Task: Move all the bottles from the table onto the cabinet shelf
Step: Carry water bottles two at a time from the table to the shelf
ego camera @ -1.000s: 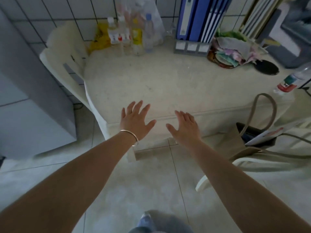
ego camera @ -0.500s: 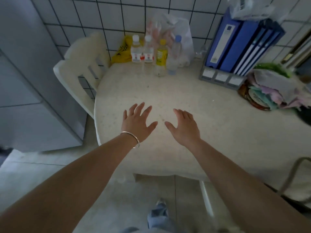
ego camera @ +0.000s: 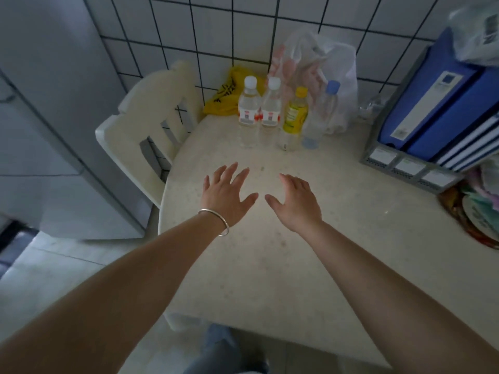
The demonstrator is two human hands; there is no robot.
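The left hand (ego camera: 225,194), with a thin silver bangle (ego camera: 216,221) on its wrist, hovers palm down over the desk with its fingers spread wide and holding nothing; the right hand (ego camera: 295,202) hangs beside it, thumbs nearly meeting, equally spread and empty. Beyond the fingertips, four plastic bottles stand upright in a tight row at the far edge of the pale speckled desk (ego camera: 337,238): two clear white-capped bottles with red-and-white labels (ego camera: 248,113) (ego camera: 270,113), a yellow-labelled bottle with a yellow cap (ego camera: 294,118), and a clear bottle with a pale blue cap (ego camera: 321,114). Behind them a crumpled yellow plastic bag (ego camera: 226,97) and a translucent white plastic bag (ego camera: 318,60) lean against the white tiled wall with dark grout (ego camera: 216,25). At the right, blue ring binders (ego camera: 442,103) stand in a grey file rack (ego camera: 405,164). A cream slatted chair (ego camera: 151,122) sits at the desk's left edge, and a grey cabinet (ego camera: 46,109) stands further left.
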